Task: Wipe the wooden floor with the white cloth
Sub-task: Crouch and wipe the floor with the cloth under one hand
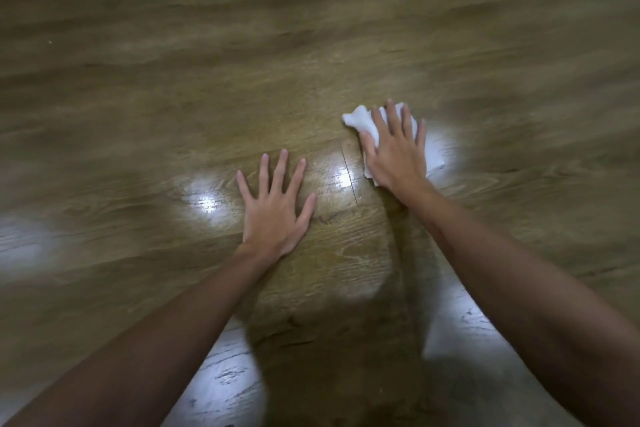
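Note:
The wooden floor (311, 45) fills the whole view, brown planks with bright light reflections. A crumpled white cloth (358, 118) lies on the floor right of centre. My right hand (394, 149) presses flat on top of the cloth with straight, spread fingers, and the cloth sticks out beyond the fingertips and at the right side. My left hand (277, 204) rests flat on the bare floor to the left of the cloth, fingers spread, holding nothing. Both forearms reach in from the bottom corners.
A plank seam (349, 172) runs between the two hands. Glare patches shine on the floor at the left, near the hands and at the bottom. My shadow darkens the floor between the forearms. The outer floor is blurred.

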